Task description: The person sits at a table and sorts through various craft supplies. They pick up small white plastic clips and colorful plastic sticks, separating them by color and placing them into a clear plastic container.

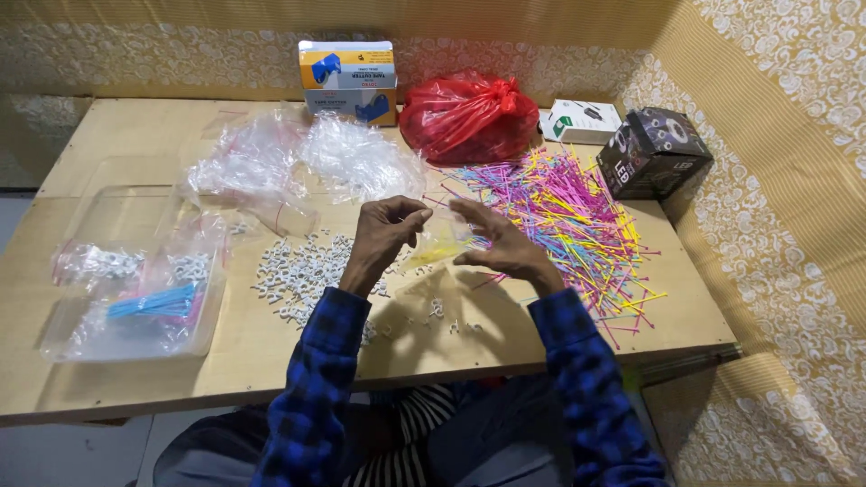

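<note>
Head view, looking down over a pale plywood table (559, 338). Left hand (386, 236) and right hand (502, 245) raised just above the board, fingers curled and pinching a small clear plastic bag (444, 242) between them, thin and glossy, with yellow sticks inside. Blue-and-black checked sleeves (577, 361) below the wrists.

Just right of the hands, a loose heap of thin plastic sticks (577, 212), pink, yellow, green and blue, straight and stiff, fanned out toward the table's right edge. Left of the hands, a scatter of small white plastic clips (298, 271), chunky and matte. Further left, a clear shallow plastic tray (135, 338) holding filled bags, one with blue sticks (153, 302). Behind the clips, a crumpled pile of empty clear bags (307, 162), wrinkled and shiny.

Along the back edge: an upright box (349, 79), orange and blue above, grey below, with a tool pictured on it; a knotted red plastic bag (467, 115), bulging; a flat white box (582, 120) with a green corner; a black cube-shaped box (657, 151) with a printed pattern, tilted at the right.

Walls around draped in yellow-beige cloth (776, 99) with a white floral print.
</note>
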